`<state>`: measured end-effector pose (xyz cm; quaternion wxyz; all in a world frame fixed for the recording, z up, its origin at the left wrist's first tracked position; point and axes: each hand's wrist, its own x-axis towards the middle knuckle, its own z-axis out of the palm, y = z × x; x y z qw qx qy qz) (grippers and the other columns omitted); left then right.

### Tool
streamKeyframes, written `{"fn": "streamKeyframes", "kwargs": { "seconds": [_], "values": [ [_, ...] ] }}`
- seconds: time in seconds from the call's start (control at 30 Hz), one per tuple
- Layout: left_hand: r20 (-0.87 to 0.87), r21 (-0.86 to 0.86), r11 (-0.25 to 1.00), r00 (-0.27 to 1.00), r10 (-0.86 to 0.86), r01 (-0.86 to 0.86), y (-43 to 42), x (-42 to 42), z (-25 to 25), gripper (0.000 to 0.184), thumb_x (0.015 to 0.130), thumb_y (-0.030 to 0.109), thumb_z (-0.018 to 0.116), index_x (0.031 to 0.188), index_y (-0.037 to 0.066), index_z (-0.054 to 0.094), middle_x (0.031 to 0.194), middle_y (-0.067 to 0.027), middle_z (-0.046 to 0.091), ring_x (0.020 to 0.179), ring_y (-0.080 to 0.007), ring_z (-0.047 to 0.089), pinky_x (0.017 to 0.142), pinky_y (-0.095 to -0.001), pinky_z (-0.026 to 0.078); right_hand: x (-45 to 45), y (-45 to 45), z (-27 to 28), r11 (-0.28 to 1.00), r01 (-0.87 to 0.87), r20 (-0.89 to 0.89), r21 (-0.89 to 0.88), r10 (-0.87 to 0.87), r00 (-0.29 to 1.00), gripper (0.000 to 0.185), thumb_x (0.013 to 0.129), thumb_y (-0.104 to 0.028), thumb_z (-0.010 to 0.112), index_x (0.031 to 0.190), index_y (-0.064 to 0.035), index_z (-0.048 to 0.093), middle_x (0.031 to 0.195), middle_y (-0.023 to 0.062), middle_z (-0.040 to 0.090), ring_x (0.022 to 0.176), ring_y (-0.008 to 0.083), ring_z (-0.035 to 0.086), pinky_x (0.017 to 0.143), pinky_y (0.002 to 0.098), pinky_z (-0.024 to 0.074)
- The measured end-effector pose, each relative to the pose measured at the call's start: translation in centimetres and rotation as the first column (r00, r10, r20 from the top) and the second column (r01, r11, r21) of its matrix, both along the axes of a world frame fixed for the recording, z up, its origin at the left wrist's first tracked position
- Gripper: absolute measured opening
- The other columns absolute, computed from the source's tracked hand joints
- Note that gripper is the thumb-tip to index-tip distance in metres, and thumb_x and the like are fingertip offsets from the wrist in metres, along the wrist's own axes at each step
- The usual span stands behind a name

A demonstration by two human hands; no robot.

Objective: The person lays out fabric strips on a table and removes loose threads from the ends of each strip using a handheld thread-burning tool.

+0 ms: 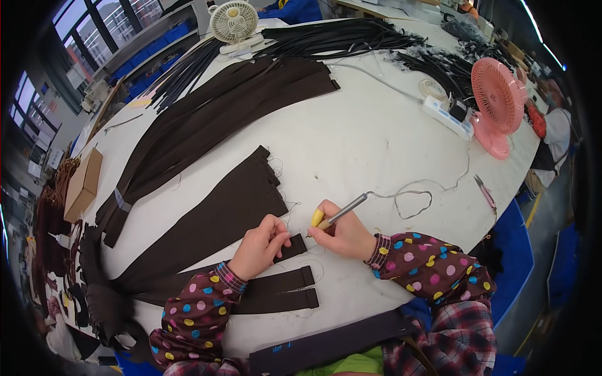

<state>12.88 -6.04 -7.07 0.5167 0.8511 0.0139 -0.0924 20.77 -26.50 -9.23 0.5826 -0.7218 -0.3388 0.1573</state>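
My right hand [346, 235] is closed around a corded soldering iron [343, 210], with its tip down toward the left. Something yellow [317, 217] shows at its fingers. My left hand [256, 249] is pinched closed at the end of a dark brown fabric strip [293, 247]. Loose threads show near its fingertips; whether it grips strip or thread I cannot tell. More brown strips [295, 299] lie just below that hand. A wide stack of strips [235, 194], with threads trailing from its cut end, fans out above it. The strips gather into a bundle at the left.
A tied brown bundle [207, 122] lies farther back. A pink fan [495, 103] and a power strip [448, 117] stand right, snips [484, 191] near the edge. A white fan [233, 25] and black strips [338, 36] are at the back, a cardboard box [83, 185] left.
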Motion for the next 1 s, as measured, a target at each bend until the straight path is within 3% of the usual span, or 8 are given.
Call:
{"fn": "streamKeyframes", "kwargs": {
  "seconds": [0.53,0.67,0.93,1.0],
  "values": [
    [-0.004,-0.006,1.000,1.000,0.009,-0.009,0.1,-0.2,-0.2,0.012,0.095,0.014,0.054,0.095,0.005,0.045,0.076,-0.0024,0.062,0.057,-0.0056,0.055,0.045,-0.0203,0.044,0.1,0.4,-0.6,1.000,0.022,0.021,0.020,-0.023,1.000,0.024,0.086,-0.017,0.064,0.088,-0.0034,0.045,0.063,0.0053,0.056,0.053,0.0133,0.054,0.049,0.0276,0.0409],
    [0.007,-0.007,1.000,1.000,-0.003,0.003,0.1,-0.2,-0.2,0.010,0.095,0.010,0.052,0.095,0.004,0.044,0.077,-0.0020,0.061,0.058,-0.0030,0.052,0.045,-0.0173,0.042,0.4,0.2,-0.5,0.998,0.057,0.035,0.023,-0.058,0.998,0.025,0.086,-0.016,0.064,0.088,-0.0033,0.044,0.063,0.0060,0.056,0.053,0.0129,0.055,0.049,0.0272,0.0412],
    [0.044,0.016,1.000,0.999,-0.008,0.007,0.1,-0.2,-0.4,0.012,0.095,0.014,0.053,0.095,0.005,0.045,0.075,-0.0022,0.061,0.056,-0.0059,0.054,0.045,-0.0207,0.043,1.0,0.0,-1.1,0.982,0.148,0.104,0.114,-0.160,0.982,0.024,0.085,-0.015,0.065,0.089,-0.0028,0.045,0.065,0.0067,0.058,0.055,0.0123,0.057,0.051,0.0263,0.0445],
    [0.038,0.021,1.000,0.999,-0.009,0.008,0.1,-0.2,-0.3,0.012,0.095,0.014,0.053,0.095,0.005,0.046,0.075,-0.0021,0.061,0.056,-0.0061,0.054,0.045,-0.0208,0.043,1.1,-0.4,-0.6,0.988,0.143,0.079,0.052,-0.147,0.986,0.019,0.087,-0.010,0.063,0.090,-0.0024,0.046,0.072,0.0046,0.060,0.063,0.0068,0.057,0.055,0.0216,0.0448]
  ]
}}
